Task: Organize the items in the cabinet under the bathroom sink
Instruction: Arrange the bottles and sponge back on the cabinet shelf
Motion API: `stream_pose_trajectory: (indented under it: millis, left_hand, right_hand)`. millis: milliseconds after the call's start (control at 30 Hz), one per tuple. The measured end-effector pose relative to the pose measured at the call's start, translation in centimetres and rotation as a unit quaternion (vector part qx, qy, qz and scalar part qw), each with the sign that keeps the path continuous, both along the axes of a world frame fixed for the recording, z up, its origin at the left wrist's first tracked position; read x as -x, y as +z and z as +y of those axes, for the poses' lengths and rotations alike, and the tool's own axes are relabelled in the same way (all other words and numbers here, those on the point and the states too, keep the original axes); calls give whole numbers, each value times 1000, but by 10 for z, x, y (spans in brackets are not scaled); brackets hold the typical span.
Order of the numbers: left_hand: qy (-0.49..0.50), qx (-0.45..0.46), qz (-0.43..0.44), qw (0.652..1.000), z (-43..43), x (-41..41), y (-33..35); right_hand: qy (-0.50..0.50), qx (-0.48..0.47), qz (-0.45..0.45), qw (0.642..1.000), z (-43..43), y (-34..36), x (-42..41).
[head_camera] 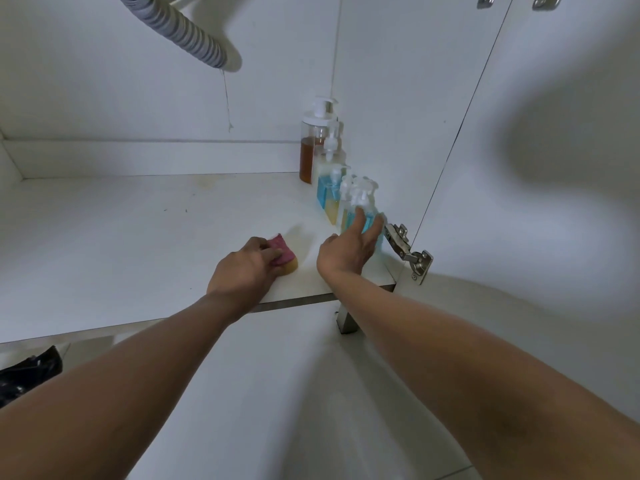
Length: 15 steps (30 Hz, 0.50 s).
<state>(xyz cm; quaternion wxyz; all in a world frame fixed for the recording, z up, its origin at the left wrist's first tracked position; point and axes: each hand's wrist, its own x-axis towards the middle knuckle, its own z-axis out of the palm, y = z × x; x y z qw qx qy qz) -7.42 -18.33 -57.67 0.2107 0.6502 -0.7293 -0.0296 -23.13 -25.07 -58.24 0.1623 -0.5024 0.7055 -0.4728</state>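
1. The cabinet floor (138,230) under the sink is a wide white board, bare over most of its left and middle parts, with faint stains and a few dark specks. The sorting looks far along, judging by how little lies loose.
2. A grey ribbed drain hose (180,29) hangs from above at the upper left, well clear of both hands.
3. A row of pump bottles (329,168) stands in a neat line along the right wall, running from the back right corner toward the front edge. An amber bottle (308,150) is rearmost, then pale and blue ones.
4. The right hand (346,247) reaches to the front blue bottle (363,216), fingers spread wide around its lower body; whether they grip it firmly I cannot tell.
5. The left hand (246,268) presses flat on a pink and yellow sponge (287,258) near the front edge, fingers closed over it.
6. A metal door hinge (408,251) sits just beside the front bottle at the front right corner and could snag the hand or bottle.
7. Left to do, likely: settle the last bottle and find the sponge a place.
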Motion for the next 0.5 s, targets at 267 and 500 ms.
stream_pose_trajectory:
  millis: [267,500]
  left_hand:
    - [0,7,4,1000,-2,0,-1]
    - [-2,14,11,1000,-4,0,-4]
  right_hand:
    - [34,-81,-109,990,4,5,-19]
    - [33,-86,-105,990,-3,3,-18]
